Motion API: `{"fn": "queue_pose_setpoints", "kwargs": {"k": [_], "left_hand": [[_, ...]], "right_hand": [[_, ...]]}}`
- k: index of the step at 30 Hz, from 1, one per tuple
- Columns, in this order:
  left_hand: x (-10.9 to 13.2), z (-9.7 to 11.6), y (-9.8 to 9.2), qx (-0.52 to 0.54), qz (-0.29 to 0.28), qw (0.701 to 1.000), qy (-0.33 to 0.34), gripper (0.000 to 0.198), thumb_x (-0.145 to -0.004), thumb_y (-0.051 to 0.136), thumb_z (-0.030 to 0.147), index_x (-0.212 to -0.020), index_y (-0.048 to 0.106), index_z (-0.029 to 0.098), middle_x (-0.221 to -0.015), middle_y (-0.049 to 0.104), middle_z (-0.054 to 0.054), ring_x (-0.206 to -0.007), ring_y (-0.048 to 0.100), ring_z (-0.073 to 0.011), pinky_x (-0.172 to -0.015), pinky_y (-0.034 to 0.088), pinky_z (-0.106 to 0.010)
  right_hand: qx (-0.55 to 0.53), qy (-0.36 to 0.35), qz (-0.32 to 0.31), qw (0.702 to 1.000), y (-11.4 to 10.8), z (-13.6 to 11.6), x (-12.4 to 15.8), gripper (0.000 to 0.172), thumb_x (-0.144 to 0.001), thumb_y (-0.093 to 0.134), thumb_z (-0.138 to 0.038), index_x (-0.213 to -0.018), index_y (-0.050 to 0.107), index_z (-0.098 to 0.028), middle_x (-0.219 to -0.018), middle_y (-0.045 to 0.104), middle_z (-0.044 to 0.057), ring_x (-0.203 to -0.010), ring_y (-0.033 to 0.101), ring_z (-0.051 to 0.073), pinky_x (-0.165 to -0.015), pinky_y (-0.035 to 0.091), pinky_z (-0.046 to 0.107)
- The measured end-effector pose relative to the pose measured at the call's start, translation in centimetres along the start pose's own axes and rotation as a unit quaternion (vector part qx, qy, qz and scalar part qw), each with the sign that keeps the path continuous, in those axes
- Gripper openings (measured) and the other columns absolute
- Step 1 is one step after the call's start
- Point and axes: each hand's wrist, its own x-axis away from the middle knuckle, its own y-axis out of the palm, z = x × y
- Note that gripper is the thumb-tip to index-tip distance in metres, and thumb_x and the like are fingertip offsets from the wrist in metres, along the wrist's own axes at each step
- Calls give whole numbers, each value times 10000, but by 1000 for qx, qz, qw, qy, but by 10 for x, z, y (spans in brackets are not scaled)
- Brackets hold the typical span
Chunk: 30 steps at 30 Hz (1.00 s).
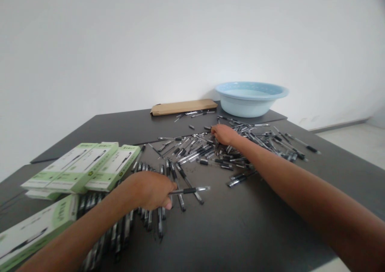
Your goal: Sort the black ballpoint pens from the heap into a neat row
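Observation:
My left hand [155,190] is closed on a pen [190,190], which points right with its clear end outward. Below and around that hand lies a row of capped pens [160,220], side by side. My right hand [224,134] reaches into the far side of a loose heap of pen parts [195,150]; its fingers are bent together, and what they hold, if anything, is hidden. Green and white pen boxes [112,168] lie to the left of the row, some stacked. Another such box [39,230] lies nearer, beside my left forearm.
A light blue basin [248,103] stands at the back right of the dark table [228,232]. A flat brown cardboard piece [184,107] lies at the back by the white wall, with a few thin parts in front of it.

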Motion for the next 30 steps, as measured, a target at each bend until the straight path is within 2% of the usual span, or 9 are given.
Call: {"fn": "queue_pose_setpoints", "kwargs": {"k": [4, 9, 13, 17, 19, 22, 24, 30], "left_hand": [[1, 2, -2, -2, -2, 1000, 1, 370, -885, 590, 254, -1237, 677, 179, -1139, 740, -161, -999, 698, -355, -802, 535, -403], [2, 0, -1, -8, 2, 1000, -1, 405, -887, 579, 258, -1277, 659, 180, -1161, 730, -171, -1007, 695, -356, -810, 535, -404], [3, -8, -1, -6, 7, 1000, -6, 473, -901, 564, 307, -1363, 597, 208, -1204, 711, -177, -1052, 680, -368, -829, 538, -430], [5, -17, 0, 9, 9, 1000, -12, 481, -920, 549, 330, -1387, 570, 217, -1266, 679, -178, -1122, 649, -365, -889, 521, -454], [5, -22, 1, 17, 17, 1000, -19, 493, -922, 546, 329, -1398, 558, 203, -1274, 671, -190, -1131, 643, -371, -904, 515, -469], [5, -31, 2, 25, 38, 999, -17, 503, -922, 541, 336, -1402, 553, 189, -1270, 672, -194, -1124, 645, -375, -911, 510, -470], [5, -34, 1, 27, 41, 999, -15, 511, -927, 536, 346, -1413, 543, 188, -1273, 671, -193, -1132, 642, -372, -920, 506, -460], [3, -35, -2, 23, 25, 999, -31, 548, -950, 517, 331, -1471, 473, 169, -1315, 643, -200, -1174, 618, -363, -947, 487, -448]], "right_hand": [[-37, 8, 21, 999, -15, 4, 13, 309, -908, 458, -133, -1049, 732, -139, -1125, 723, 117, -1059, 644, 229, -900, 441, 264], [-88, 12, 53, 995, -35, 0, 37, 302, -971, 407, -225, -1039, 691, -145, -1013, 735, 79, -932, 649, 187, -789, 444, 238], [-200, 8, 66, 978, -43, -18, 58, 239, -942, 407, -189, -964, 644, -167, -822, 714, 30, -750, 625, 154, -685, 427, 233], [-280, -42, 86, 955, -48, -44, 79, 124, -901, 477, -183, -944, 593, -184, -763, 680, 1, -681, 596, 136, -635, 416, 226], [-318, -57, 68, 944, -49, -54, 89, 89, -900, 486, -197, -911, 575, -190, -740, 674, -5, -647, 593, 131, -606, 418, 224], [-381, -64, -6, 923, -49, -62, 100, 90, -912, 489, -223, -891, 570, -190, -732, 678, 2, -618, 610, 133, -571, 437, 225], [-412, -63, -31, 908, -46, -63, 105, 92, -914, 491, -221, -908, 577, -188, -760, 682, 12, -639, 629, 139, -578, 459, 230], [-426, -59, 2, 903, -36, -61, 115, 125, -916, 492, -206, -924, 615, -182, -716, 612, -5, -626, 562, 128, -578, 418, 231]]}}
